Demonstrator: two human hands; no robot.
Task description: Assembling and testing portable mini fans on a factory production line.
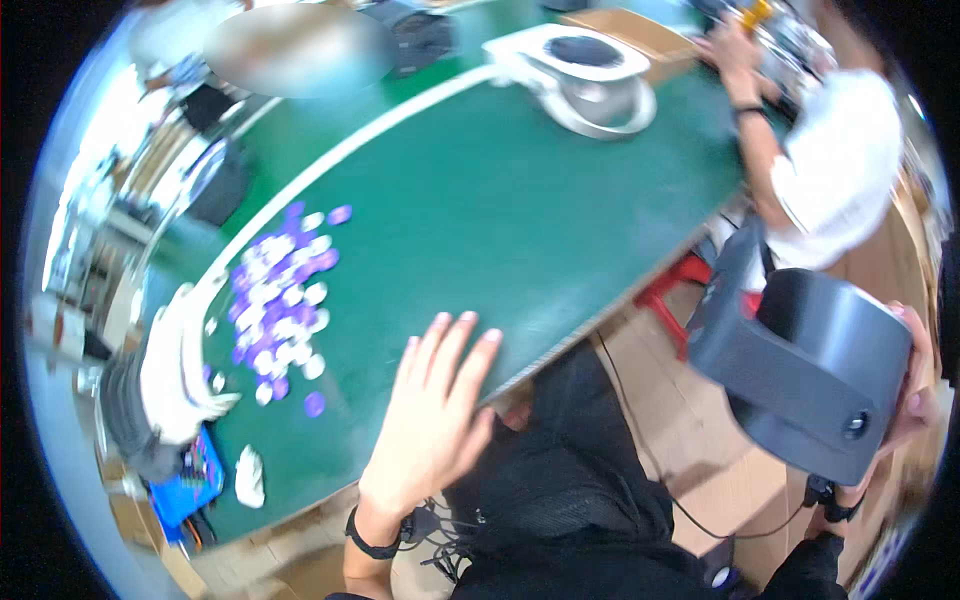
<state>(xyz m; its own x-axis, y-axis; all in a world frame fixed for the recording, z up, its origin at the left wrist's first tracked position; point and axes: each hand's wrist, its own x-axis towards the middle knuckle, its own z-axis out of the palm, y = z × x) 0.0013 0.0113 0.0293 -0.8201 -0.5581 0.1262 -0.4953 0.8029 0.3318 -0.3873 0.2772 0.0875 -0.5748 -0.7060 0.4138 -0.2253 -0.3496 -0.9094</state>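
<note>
My left hand [432, 410] is at the near edge of the green table [430, 250], fingers stretched out, with nothing in it. Whether its palm touches the surface I cannot tell. Off to the right, beyond the table edge, my right hand [912, 385] grips a dark grey plastic housing [800, 370] by its outer side. The housing has a round hollow, a flat band and a small round hole near one end. Most of the right hand's fingers are hidden behind it. A pile of small purple and white round pieces [285, 295] lies on the table's left part.
A white ring-shaped part with a dark top [585, 65] stands at the far side near a cardboard box [630, 38]. A co-worker in a white shirt [840, 160] works at the far right. A red stool [675, 295], white gloves [175, 365] and a blue tray [200, 480] are around.
</note>
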